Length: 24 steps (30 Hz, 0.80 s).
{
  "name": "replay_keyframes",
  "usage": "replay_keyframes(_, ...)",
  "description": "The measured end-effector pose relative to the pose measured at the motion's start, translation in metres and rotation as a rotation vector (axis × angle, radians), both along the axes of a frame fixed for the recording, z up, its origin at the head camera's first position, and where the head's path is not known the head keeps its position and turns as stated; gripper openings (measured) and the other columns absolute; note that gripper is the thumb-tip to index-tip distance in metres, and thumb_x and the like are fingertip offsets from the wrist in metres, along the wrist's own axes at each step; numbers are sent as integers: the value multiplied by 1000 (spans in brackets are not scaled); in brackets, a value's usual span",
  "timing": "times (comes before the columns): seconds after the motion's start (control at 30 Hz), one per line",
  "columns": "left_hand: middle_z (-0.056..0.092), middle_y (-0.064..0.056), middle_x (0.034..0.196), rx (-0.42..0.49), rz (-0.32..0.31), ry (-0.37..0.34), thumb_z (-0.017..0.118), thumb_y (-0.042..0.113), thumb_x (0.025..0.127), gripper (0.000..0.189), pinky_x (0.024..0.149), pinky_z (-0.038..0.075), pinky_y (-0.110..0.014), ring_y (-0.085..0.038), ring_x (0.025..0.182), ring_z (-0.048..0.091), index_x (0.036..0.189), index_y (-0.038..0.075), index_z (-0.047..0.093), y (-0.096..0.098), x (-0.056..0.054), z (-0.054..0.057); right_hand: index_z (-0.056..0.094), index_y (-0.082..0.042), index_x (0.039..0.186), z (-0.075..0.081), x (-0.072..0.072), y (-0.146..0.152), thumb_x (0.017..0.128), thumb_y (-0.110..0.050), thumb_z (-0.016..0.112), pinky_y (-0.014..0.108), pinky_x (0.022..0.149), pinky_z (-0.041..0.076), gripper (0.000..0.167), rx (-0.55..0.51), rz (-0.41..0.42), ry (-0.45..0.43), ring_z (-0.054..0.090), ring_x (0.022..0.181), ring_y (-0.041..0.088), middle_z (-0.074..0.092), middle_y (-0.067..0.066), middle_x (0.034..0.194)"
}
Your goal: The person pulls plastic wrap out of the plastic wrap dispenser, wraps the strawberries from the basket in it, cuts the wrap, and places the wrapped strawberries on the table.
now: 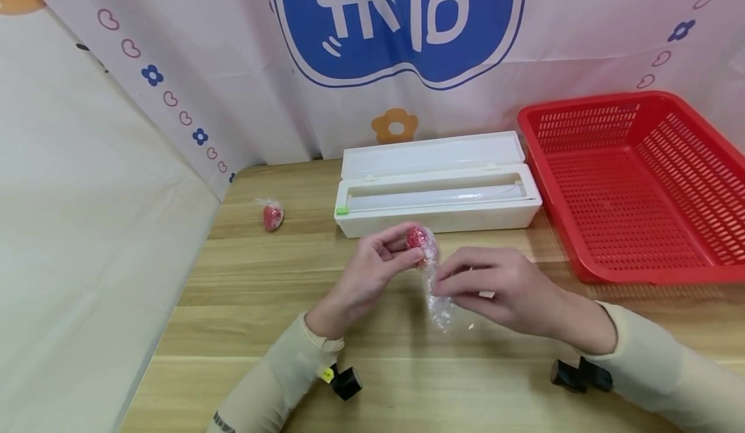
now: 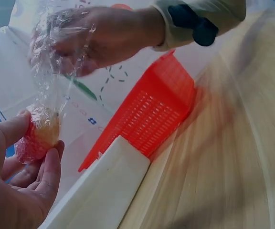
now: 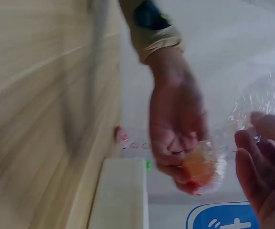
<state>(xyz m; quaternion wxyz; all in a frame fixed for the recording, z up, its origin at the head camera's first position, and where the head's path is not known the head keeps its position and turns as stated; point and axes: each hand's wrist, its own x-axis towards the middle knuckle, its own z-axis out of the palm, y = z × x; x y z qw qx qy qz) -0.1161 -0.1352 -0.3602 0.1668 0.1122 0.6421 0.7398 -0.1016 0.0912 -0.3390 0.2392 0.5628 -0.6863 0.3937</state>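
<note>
A small red and yellow fruit, its exact kind unclear, is wrapped in clear cling film. My left hand holds it between thumb and fingers, above the table in front of the white box. The left wrist view shows the fruit's yellowish side through the crinkled film. On the right, my right hand pinches the loose tail of film trailing from the fruit. In the right wrist view, that film stretches between both hands. Another film-wrapped red piece lies at the table's left.
Behind the hands stands a white cling film dispenser, lid raised, with a roll inside. A red plastic basket sits at the right. A printed cloth hangs along the back of the wooden table.
</note>
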Motion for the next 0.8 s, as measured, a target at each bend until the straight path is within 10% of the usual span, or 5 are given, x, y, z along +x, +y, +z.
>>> replay_keyframes(0.23, 69, -17, 117, -106, -16, 116, 69, 4, 90, 37, 87, 59, -28, -16, 99, 69, 127, 5, 63, -2, 3, 2, 62, -6, 106, 9, 6, 2, 96, 10, 52, 27, 61, 60, 22, -18, 53, -675, 70, 77, 10, 74, 12, 102)
replay_keyframes(0.37, 69, -17, 113, -132, -37, 160, 70, 5, 89, 34, 86, 60, -30, -18, 97, 70, 123, 6, 65, -2, 4, 1, 62, -5, 112, 12, 4, 3, 92, 12, 54, 32, 69, 61, 26, 28, 55, -849, 72, 85, 16, 71, 12, 105)
replay_keyframes(0.5, 70, -17, 112, -138, -44, 181, 70, 3, 89, 33, 85, 60, -31, -18, 96, 71, 122, 4, 66, -2, 4, -1, 70, -10, 109, 14, 1, 2, 86, 6, 69, 28, 69, 61, 28, 101, -68, -838, 71, 81, 10, 74, 6, 104)
replay_keyframes(0.8, 68, -21, 114, -134, -85, 210, 69, 3, 90, 35, 85, 61, -33, -16, 96, 71, 125, 3, 64, 2, 7, -2, 80, -13, 89, 10, -5, -6, 76, 1, 80, 22, 56, 55, 20, 37, -414, -517, 63, 67, 2, 78, 1, 88)
